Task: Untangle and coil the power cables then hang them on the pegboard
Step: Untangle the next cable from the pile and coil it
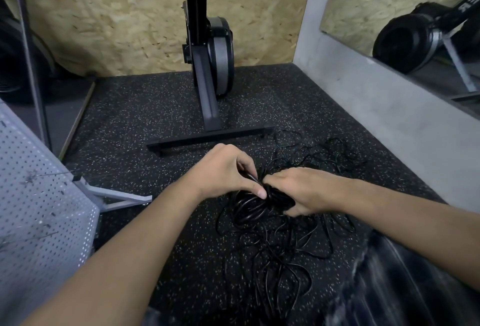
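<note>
Cables lie tangled on the floor, lower centre of frame. The right hand curls round a coiled bundle; the left hand pinches one strand just above it. Slack trails toward frame bottom. The pegboard stands far left, nearer the left hand.

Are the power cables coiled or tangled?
Mostly tangled: left hand and right hand grip one coiled bundle; the other cable loops sprawl loose across the rubber floor.
</note>
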`<state>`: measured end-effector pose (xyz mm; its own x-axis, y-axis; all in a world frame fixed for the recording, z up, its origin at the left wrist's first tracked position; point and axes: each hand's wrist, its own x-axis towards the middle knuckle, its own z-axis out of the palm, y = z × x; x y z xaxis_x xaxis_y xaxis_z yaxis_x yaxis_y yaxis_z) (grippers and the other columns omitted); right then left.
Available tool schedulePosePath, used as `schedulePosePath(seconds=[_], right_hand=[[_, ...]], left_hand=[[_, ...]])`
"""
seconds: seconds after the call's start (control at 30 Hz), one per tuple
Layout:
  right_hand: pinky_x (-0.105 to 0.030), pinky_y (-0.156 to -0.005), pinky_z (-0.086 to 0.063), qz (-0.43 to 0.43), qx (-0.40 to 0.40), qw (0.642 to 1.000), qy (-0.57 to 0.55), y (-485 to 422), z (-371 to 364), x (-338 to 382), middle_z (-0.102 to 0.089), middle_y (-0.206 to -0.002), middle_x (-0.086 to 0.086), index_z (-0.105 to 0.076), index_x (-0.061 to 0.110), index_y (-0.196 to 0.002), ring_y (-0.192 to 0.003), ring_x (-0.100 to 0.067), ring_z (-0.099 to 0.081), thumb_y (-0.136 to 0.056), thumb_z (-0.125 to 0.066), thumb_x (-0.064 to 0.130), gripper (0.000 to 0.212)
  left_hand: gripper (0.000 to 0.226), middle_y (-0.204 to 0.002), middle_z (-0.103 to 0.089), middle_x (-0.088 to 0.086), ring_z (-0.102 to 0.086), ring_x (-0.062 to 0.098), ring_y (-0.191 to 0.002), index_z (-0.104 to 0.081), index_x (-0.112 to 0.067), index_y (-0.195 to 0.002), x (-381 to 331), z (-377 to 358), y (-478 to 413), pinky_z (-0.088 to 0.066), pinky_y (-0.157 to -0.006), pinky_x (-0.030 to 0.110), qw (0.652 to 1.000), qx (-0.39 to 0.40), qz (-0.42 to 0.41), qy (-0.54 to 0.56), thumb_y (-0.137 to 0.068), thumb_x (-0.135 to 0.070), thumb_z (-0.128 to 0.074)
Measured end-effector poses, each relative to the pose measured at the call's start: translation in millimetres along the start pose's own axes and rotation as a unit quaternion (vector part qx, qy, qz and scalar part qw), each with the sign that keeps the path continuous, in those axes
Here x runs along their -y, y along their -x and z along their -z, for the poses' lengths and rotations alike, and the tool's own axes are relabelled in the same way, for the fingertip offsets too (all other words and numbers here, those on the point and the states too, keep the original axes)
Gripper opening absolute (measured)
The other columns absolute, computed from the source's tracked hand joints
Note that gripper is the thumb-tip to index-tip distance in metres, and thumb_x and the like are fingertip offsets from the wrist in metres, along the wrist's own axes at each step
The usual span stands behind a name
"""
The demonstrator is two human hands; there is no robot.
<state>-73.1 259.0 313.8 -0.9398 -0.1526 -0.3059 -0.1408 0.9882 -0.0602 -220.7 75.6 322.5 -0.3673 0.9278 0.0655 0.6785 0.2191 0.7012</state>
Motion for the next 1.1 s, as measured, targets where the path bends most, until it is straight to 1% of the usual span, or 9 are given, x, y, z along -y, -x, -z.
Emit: schedulePosePath(seconds=[0.17, 0.37, 0.47, 0.53, 0.63, 0.73, 0.83, 0.93, 1.1], right_hand=[[-0.038, -0.084, -0.055, 0.063, -0.067, 0.994, 0.054, 14, -1, -7, -0.058, -0.108, 0.005, -0.050, 0.023, -0.123, -0.103, -0.016, -0.056, -0.088, -0.079, 0.033, 0.047], [-0.027, -0.071, -0.057, 0.120, -0.201, 0.972, 0.024, 28, 0, -5, -0.055, -0.105, 0.012, -0.054, 0.022, -0.130, -0.092, -0.007, -0.050, -0.091, -0.074, 0.033, 0.046], [-0.011, -0.076, -0.049, 0.075, -0.225, 0.969, -0.062, 33, 5, 3, -0.048, -0.103, 0.026, -0.051, 0.025, -0.124, -0.090, 0.006, -0.047, -0.092, -0.073, 0.031, 0.040], [-0.014, -0.077, -0.050, 0.028, -0.234, 0.964, -0.126, 36, 10, 5, -0.051, -0.098, 0.026, -0.052, 0.028, -0.114, -0.091, 0.005, -0.054, -0.089, -0.075, 0.033, 0.034], [-0.027, -0.074, -0.055, 0.007, -0.279, 0.941, -0.192, 38, 16, 2, -0.060, -0.093, 0.016, -0.058, 0.023, -0.106, -0.087, -0.004, -0.062, -0.088, -0.078, 0.030, 0.028], [-0.019, -0.081, -0.053, -0.008, -0.332, 0.913, -0.237, 39, 16, -2, -0.066, -0.099, 0.019, -0.065, 0.022, -0.114, -0.094, -0.003, -0.066, -0.086, -0.084, 0.024, 0.034], [-0.016, -0.095, -0.051, -0.055, -0.364, 0.889, -0.272, 36, 15, -6, -0.072, -0.113, 0.015, -0.064, 0.020, -0.128, -0.108, 0.000, -0.066, -0.085, -0.086, 0.028, 0.049], [-0.008, -0.089, -0.047, -0.120, -0.396, 0.862, -0.293, 33, 14, -15, -0.072, -0.108, 0.017, -0.065, 0.021, -0.127, -0.106, 0.006, -0.064, -0.085, -0.086, 0.031, 0.049], [-0.028, -0.082, -0.054, -0.188, -0.403, 0.859, -0.252, 27, 14, -29, -0.071, -0.097, 0.008, -0.062, 0.019, -0.119, -0.089, -0.008, -0.066, -0.085, -0.083, 0.034, 0.043]], left_hand=[[0.022, -0.085, -0.078, -0.016, -0.072, 0.002, -0.086, -0.084, -0.029, -0.089, -7, -6, -1, -0.058, -0.086, 0.033, 0.998, 0.043, -0.007, 0.035, -0.077, -0.047, -0.088], [0.041, -0.091, -0.080, -0.005, -0.074, 0.011, -0.091, -0.083, -0.025, -0.091, -5, 4, 5, -0.054, -0.093, 0.034, 0.987, 0.026, 0.069, 0.142, -0.081, -0.063, -0.070], [0.038, -0.079, -0.078, -0.005, -0.075, 0.008, -0.082, -0.080, -0.022, -0.080, 0, 2, 9, -0.051, -0.082, 0.022, 0.968, 0.060, 0.146, 0.194, -0.099, -0.048, -0.060], [0.034, -0.073, -0.076, -0.007, -0.072, 0.005, -0.074, -0.077, -0.012, -0.082, 3, -5, 10, -0.054, -0.072, 0.020, 0.953, 0.079, 0.193, 0.219, -0.105, -0.028, -0.057], [0.030, -0.102, -0.080, 0.007, -0.075, 0.019, -0.103, -0.072, 0.000, -0.110, 9, -16, 5, -0.056, -0.100, 0.038, 0.935, 0.087, 0.205, 0.275, -0.109, -0.020, -0.051], [0.037, -0.109, -0.079, 0.011, -0.074, 0.022, -0.111, -0.073, -0.015, -0.099, 7, -26, 0, -0.049, -0.109, 0.046, 0.932, 0.086, 0.187, 0.299, -0.113, -0.031, -0.042], [0.046, -0.103, -0.080, 0.006, -0.073, 0.019, -0.108, -0.070, -0.019, -0.095, -1, -35, -3, -0.052, -0.102, 0.040, 0.939, 0.066, 0.173, 0.291, -0.111, -0.049, -0.038], [0.037, -0.101, -0.079, -0.004, -0.071, 0.014, -0.098, -0.064, -0.018, -0.103, -8, -46, -6, -0.053, -0.090, 0.034, 0.966, 0.065, 0.139, 0.207, -0.111, -0.044, -0.040], [0.030, -0.093, -0.076, -0.008, -0.052, -0.001, -0.057, -0.061, -0.015, -0.104, -17, -71, -9, -0.043, -0.060, 0.022, 0.991, 0.054, 0.103, 0.064, -0.114, -0.032, -0.039]])
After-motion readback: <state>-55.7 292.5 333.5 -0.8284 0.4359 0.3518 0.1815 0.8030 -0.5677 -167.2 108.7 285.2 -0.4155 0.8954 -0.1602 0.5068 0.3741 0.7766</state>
